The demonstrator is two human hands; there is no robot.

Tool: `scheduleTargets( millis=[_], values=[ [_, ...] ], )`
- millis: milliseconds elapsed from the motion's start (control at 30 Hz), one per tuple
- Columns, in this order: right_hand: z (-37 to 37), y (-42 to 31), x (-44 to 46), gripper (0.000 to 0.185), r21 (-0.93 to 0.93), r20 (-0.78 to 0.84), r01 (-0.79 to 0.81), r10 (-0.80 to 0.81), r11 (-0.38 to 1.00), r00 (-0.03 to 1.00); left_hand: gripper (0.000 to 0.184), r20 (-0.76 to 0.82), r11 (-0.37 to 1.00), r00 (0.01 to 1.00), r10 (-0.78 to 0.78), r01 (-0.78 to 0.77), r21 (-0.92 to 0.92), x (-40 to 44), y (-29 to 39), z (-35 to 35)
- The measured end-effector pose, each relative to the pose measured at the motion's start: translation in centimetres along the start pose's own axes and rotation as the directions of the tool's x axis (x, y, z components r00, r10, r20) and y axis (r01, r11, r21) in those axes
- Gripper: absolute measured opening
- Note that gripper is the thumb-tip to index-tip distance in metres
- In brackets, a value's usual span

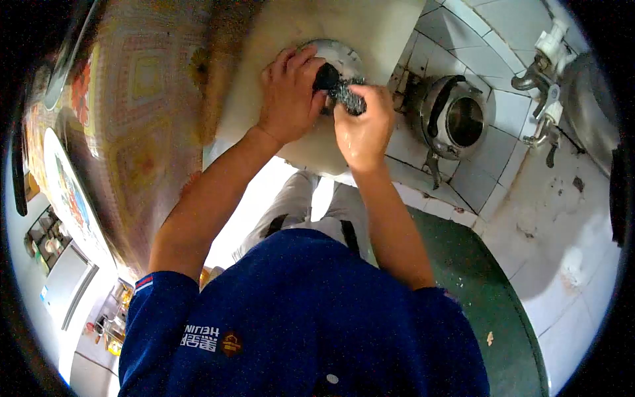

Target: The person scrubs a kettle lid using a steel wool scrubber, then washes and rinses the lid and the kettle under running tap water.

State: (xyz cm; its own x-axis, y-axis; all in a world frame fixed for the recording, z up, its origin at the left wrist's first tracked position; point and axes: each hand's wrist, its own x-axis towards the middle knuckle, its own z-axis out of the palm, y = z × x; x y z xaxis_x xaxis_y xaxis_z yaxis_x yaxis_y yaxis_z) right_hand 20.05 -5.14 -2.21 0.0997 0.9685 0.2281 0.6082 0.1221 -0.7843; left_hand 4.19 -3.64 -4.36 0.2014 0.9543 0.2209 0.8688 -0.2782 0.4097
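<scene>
Both hands meet over a round, pale metal piece (340,51) flecked with white, like a pot lid or shallow dish, on the cream-coloured surface (278,33). My left hand (290,92) curls its fingers around a black, rounded part (325,76), perhaps a knob or handle; whether it is joined to the metal piece I cannot tell. A steel wool scrubber (352,100), grey and shiny, is pinched in my right hand (365,126), pressed against the black part. Wetness glistens on the right hand. My fingers hide part of the metal piece.
A metal kettle (431,122) with a black handle stands on white tiles to the right. Beyond it are taps (546,112) and a large metal pan (589,99). A patterned tablecloth (126,86) covers the left side. A green surface (483,298) lies at lower right.
</scene>
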Motion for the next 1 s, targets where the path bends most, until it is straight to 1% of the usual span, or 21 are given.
scheduleTargets(
  millis=[67,100,167,233,300,367,400,433,467,500,567,633,667,700,767,800,833,900,933,967,1000],
  values=[
    [0.6,-0.1,2.7,0.028,-0.007,-0.016,-0.004,0.004,1.000,1.000,0.058,-0.044,0.999,0.998,0.038,-0.039,-0.019,-0.6,0.3,0.5],
    [0.8,-0.1,3.8,0.030,-0.004,-0.033,0.013,-0.013,1.000,0.999,0.058,-0.040,0.999,0.999,0.035,-0.036,-0.026,-1.1,0.6,0.7],
    [0.5,-0.1,2.6,0.031,-0.016,-0.041,0.026,-0.027,1.000,0.999,0.060,-0.006,1.000,1.000,0.022,-0.022,-0.012,-0.4,0.2,0.4],
    [0.0,-0.5,0.2,0.026,0.058,-0.052,0.043,-0.040,0.997,0.998,0.060,-0.019,0.999,0.999,0.040,-0.040,0.005,-0.2,0.4,-0.2],
    [0.6,-0.2,1.2,0.026,0.021,-0.066,0.040,-0.038,0.999,0.997,0.060,0.002,0.999,0.999,0.044,-0.044,0.005,-0.5,0.4,0.0],
    [1.1,-0.3,4.2,0.028,-0.012,-0.037,-0.009,0.008,1.000,0.999,0.060,-0.059,0.997,0.996,0.066,-0.068,-0.043,-0.7,0.1,0.6],
    [1.1,-0.3,3.9,0.029,-0.066,-0.047,0.016,-0.019,0.998,0.999,0.060,-0.063,0.997,0.996,0.067,-0.070,-0.039,-0.8,0.3,0.3],
    [0.8,-0.2,2.7,0.029,-0.061,-0.057,0.026,-0.030,0.998,0.998,0.060,-0.020,0.999,0.999,0.050,-0.050,0.001,-0.8,0.5,-0.1],
    [0.2,-0.1,0.9,0.029,-0.010,-0.057,0.056,-0.057,0.998,0.997,0.060,0.022,0.999,0.999,0.028,-0.029,0.043,-0.4,0.5,-0.3],
    [-0.2,-0.7,0.3,0.030,0.042,-0.055,0.082,-0.079,0.996,0.995,0.060,0.016,0.998,0.999,0.032,-0.032,0.051,0.0,0.2,-0.3],
    [0.4,-0.1,1.4,0.030,0.027,-0.037,0.028,-0.027,0.999,0.999,0.060,-0.049,0.998,0.997,0.064,-0.062,0.030,-0.7,0.4,0.3],
    [1.3,0.5,4.2,0.030,0.026,-0.032,0.033,-0.032,0.999,0.999,0.060,-0.025,0.999,0.998,0.052,-0.052,0.002,-1.3,0.6,0.4],
    [1.0,0.0,3.6,0.030,-0.026,-0.038,0.039,-0.039,0.999,0.999,0.060,-0.037,0.998,0.997,0.062,-0.062,-0.007,-0.5,0.3,0.1],
    [0.5,-0.2,2.2,0.030,-0.023,-0.045,0.050,-0.051,0.998,0.998,0.060,-0.049,0.998,0.997,0.066,-0.067,-0.002,-0.2,0.3,-0.1],
    [0.0,0.3,-0.6,0.030,0.047,-0.036,0.083,-0.081,0.995,0.996,0.061,-0.034,0.998,0.997,0.064,-0.065,-0.016,-0.5,0.4,-0.1],
    [0.0,0.2,-0.1,0.030,0.014,-0.040,0.095,-0.094,0.995,0.995,0.061,-0.026,0.998,0.998,0.062,-0.063,-0.020,-0.4,0.1,0.2],
    [0.1,0.2,0.9,0.030,0.005,-0.030,0.074,-0.074,0.997,0.997,0.061,-0.019,0.999,0.999,0.050,-0.051,-0.017,-0.5,-0.1,0.6],
    [1.0,0.1,4.3,0.029,0.043,-0.013,-0.022,0.023,0.999,1.000,0.062,-0.031,0.999,0.999,0.037,-0.038,-0.010,-0.7,0.0,1.0],
    [0.7,-0.2,4.1,0.029,0.021,-0.009,0.019,-0.019,1.000,1.000,0.062,-0.027,0.999,0.999,0.035,-0.035,0.003,-0.7,0.1,0.8],
    [0.2,-0.2,2.6,0.029,0.022,-0.014,0.025,-0.025,0.999,1.000,0.063,-0.017,0.999,0.999,0.032,-0.032,0.015,-0.7,0.2,0.5],
    [-0.1,0.2,0.6,0.028,0.030,-0.037,0.071,-0.070,0.997,0.997,0.063,-0.026,0.999,0.999,0.035,-0.034,0.021,-0.4,0.2,0.2]
  ],
)
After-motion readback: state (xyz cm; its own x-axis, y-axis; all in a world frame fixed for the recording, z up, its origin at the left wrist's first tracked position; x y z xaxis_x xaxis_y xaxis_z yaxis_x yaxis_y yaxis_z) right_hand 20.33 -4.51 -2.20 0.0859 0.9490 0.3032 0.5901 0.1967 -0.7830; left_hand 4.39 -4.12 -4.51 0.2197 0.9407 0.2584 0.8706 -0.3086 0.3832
